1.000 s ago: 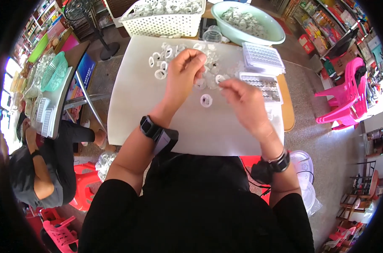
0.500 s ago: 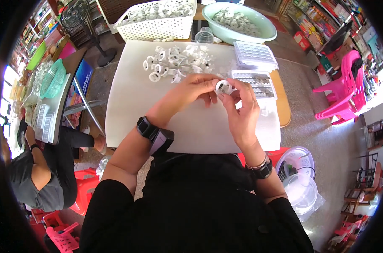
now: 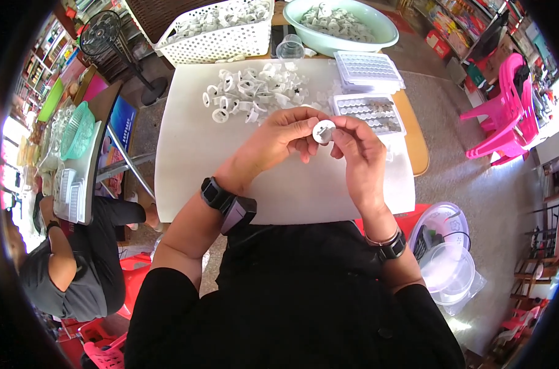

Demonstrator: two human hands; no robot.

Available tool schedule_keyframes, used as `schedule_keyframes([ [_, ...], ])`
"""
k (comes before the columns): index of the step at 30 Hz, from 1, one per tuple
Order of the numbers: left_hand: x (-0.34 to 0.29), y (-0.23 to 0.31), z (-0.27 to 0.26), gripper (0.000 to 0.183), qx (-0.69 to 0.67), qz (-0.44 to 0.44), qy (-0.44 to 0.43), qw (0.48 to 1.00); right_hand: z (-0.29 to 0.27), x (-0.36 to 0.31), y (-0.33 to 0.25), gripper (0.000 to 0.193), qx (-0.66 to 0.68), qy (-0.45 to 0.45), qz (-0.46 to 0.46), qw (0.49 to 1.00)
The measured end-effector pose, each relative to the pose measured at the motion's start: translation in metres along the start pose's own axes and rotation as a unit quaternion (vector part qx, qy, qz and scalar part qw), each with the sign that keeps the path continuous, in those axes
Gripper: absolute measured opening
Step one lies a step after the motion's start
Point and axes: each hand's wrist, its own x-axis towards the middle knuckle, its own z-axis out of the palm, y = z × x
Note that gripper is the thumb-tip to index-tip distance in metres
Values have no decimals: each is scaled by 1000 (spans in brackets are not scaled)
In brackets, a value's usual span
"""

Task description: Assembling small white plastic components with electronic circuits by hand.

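Note:
A small round white plastic part (image 3: 323, 131) is pinched between my two hands above the right half of the white table top (image 3: 199, 178). My left hand (image 3: 290, 133) grips its left edge with thumb and forefinger. On its right side the fingers of my right hand (image 3: 358, 142) close on the rim. The part's flat face shows a darker slot in the middle. Beyond my hands lies a loose pile of similar white plastic parts (image 3: 255, 92). Close past my right hand sits a clear compartment tray (image 3: 368, 111) with small greyish pieces in its rows.
Stacked white trays (image 3: 370, 71) stand behind the compartment tray. At the far edge are a white perforated basket (image 3: 224, 38) and a pale green basin (image 3: 292, 23), both full of white parts, with a clear cup (image 3: 290, 47) between. A co-worker (image 3: 76, 270) sits at the left table.
The white part has turned so its flat slotted face shows, and my right fingers have shifted around it. The whole view has also moved slightly.

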Motion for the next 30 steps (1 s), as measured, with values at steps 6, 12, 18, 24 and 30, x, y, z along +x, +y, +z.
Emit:
schedule_keyframes([
  [6,0,0,4,35,1,-21,-11,1000,-7,3,-1,14,62,-1,15,998],
  [12,-3,-3,-1,30,-53,-9,-5,999,-34,10,3,10,-123,84,-98,984],
  [18,-1,-3,1,27,-57,-3,15,998,-90,32,17,11,-434,174,-185,864],
  [24,1,-3,-4,28,-46,-13,5,999,-92,47,27,10,-547,139,-219,796],
  [30,-3,4,3,29,-5,-28,17,999,-87,69,35,7,-577,120,-236,773],
])
